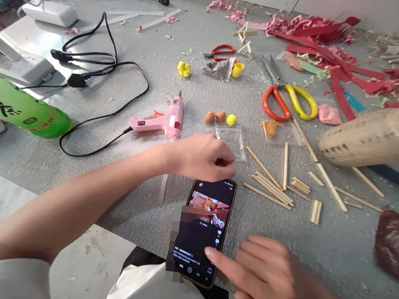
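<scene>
A smartphone (206, 234) with its screen lit lies at the table's front edge, a video picture across its upper half. The outstretched index finger of my right hand (266, 281) is on the lower part of the screen; the other fingers are loosely bent and hold nothing I can see. Just beyond the phone's top end, my left hand (204, 157) is closed, knuckles up; whatever its fingers may hold is hidden. A pink glue gun (172, 120) lies behind my left wrist, with a clear glue stick (162, 189) showing below the forearm.
Small clay balls (220, 116), thin wooden sticks (273, 189) and orange-and-yellow-handled scissors (277, 101) lie ahead. A brown roll (378, 134) stands out at right, red paper scraps (321, 33) behind. At left are a green bottle (17, 106) and black cables (111, 62).
</scene>
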A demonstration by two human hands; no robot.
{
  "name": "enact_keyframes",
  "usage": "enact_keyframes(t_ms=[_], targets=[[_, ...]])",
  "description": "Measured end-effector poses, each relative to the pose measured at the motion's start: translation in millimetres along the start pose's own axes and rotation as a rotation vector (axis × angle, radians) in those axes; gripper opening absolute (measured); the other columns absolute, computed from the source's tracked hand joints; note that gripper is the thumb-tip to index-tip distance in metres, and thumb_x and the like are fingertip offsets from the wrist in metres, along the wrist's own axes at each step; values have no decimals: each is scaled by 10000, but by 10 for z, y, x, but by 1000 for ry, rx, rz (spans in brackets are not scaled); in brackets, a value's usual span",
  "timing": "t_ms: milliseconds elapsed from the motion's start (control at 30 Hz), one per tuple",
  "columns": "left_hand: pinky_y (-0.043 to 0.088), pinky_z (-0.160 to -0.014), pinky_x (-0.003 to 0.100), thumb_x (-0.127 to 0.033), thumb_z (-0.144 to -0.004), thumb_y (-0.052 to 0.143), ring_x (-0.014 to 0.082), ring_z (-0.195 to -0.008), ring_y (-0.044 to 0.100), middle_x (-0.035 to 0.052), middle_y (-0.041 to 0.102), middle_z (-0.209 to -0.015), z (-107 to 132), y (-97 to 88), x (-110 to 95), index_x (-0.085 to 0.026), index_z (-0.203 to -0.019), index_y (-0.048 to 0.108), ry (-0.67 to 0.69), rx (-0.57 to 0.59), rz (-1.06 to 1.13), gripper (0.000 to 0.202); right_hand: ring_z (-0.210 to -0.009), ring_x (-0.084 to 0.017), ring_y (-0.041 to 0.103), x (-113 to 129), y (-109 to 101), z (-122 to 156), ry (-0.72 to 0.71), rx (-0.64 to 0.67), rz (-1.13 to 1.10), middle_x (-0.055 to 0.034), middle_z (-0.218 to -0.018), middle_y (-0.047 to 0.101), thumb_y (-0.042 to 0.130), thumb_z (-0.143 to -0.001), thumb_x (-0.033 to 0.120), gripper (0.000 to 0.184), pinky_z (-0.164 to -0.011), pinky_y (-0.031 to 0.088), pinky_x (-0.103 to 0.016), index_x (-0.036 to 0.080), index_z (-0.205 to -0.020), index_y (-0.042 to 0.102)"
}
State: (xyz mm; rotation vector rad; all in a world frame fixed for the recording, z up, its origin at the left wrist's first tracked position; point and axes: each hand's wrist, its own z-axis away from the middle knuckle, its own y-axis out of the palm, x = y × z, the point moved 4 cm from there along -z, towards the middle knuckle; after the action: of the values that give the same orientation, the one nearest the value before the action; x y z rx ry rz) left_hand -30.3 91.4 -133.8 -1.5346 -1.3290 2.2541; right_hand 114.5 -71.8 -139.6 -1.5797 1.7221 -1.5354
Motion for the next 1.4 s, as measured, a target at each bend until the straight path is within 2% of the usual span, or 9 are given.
enact_keyframes(t_ms=[133, 233, 333, 400, 500, 633, 867, 1167, 1400], targets=[[200, -570, 315, -249, -832, 517, 86, -555, 199, -50, 284, -554, 9, -1, -8, -183, -574, 317, -2, -4, 10, 333, -508, -127, 439, -62, -46, 14, 103, -86, -21, 46, -610, 507, 404, -899, 66, 463, -494, 306, -307, 63, -1345, 528], [191, -564, 308, -259, -804, 554, 78, -549, 206, -54, 298, -547, 17, -12, -19, -180, -571, 328, -22, 3, 4, 334, -506, -100, 441, -127, -77, 50, 261, -176, -64, 58, -632, 503, 446, -912, 40, 523, -508, 382, -274, 86, -1432, 477], [198, -568, 297, -435, -865, 592, 68, -545, 218, -58, 337, -550, 19, -15, -24, -176, -588, 368, -37, 22, 21, 440, -556, -88, 474, -200, -89, 110, 417, -286, -145, 40, -718, 534, 480, -934, 44, 619, -560, 465, -244, 113, -1540, 376], [202, -571, 290, -565, -866, 610, 64, -546, 229, -62, 348, -549, 18, -12, -23, -174, -600, 394, -38, 38, 44, 520, -725, -108, 571, -235, -106, 150, 469, -389, -151, -30, -933, 602, 520, -921, 40, 673, -654, 531, -253, 158, -1565, 361], [194, -569, 286, -651, -816, 653, 64, -558, 230, -67, 327, -548, 21, -16, -17, -173, -594, 395, -37, 41, 70, 587, -986, -156, 622, -245, -126, 163, 447, -454, -57, -112, -1242, 562, 585, -881, 11, 744, -852, 582, -310, 193, -1571, 370], [190, -574, 290, -712, -780, 664, 66, -567, 232, -69, 321, -556, 31, -24, -13, -175, -593, 395, -53, 62, 95, 629, -1138, -195, 613, -196, -134, 111, 320, -380, 46, -141, -1326, 554, 594, -867, -14, 784, -1033, 546, -364, 140, -1589, 331], [179, -572, 286, -764, -767, 639, 67, -568, 234, -66, 318, -559, 26, -17, -4, -177, -591, 396, -33, 65, 119, 659, -1201, -222, 607, -197, -154, 128, 340, -442, 39, -143, -1380, 503, 604, -845, -19, 781, -1014, 568, -381, 155, -1570, 372], [185, -594, 296, -718, -749, 686, 61, -570, 233, -69, 309, -567, 44, -26, -1, -177, -592, 387, -82, 83, 123, 638, -1247, -238, 600, -215, -151, 115, 317, -418, 16, -151, -1397, 506, 603, -839, -26, 780, -1088, 540, -397, 127, -1569, 370], [180, -584, 297, -713, -774, 662, 63, -567, 234, -68, 322, -566, 34, -19, 18, -173, -601, 400, -68, 76, 102, 625, -1267, -248, 583, -218, -142, 110, 337, -406, -17, -163, -1386, 503, 593, -841, -9, 707, -1064, 563, -408, 99, -1517, 417]])
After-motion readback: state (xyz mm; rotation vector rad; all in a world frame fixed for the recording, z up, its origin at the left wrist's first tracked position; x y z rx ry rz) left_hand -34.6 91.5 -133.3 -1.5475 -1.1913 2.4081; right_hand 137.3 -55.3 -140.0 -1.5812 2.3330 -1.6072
